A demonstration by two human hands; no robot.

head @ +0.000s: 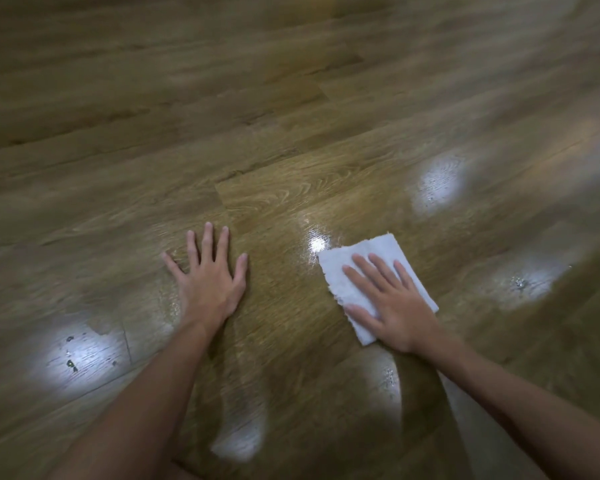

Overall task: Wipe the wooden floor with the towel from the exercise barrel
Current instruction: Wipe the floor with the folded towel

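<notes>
A white folded towel (347, 268) lies flat on the wooden floor (278, 98), right of centre. My right hand (392, 303) presses down on the towel with straight, spread fingers and covers its near right part. To the left, my left hand (210, 271) rests palm-down on the bare planks, fingers spread, holding nothing. About a hand's width of floor separates the left hand from the towel. The exercise barrel is not in view.
Glossy brown planks fill the whole view, with bright light reflections. Small dark specks show in the reflection at the near left (70, 363), and tiny spots glint in the patch at the right (520, 284).
</notes>
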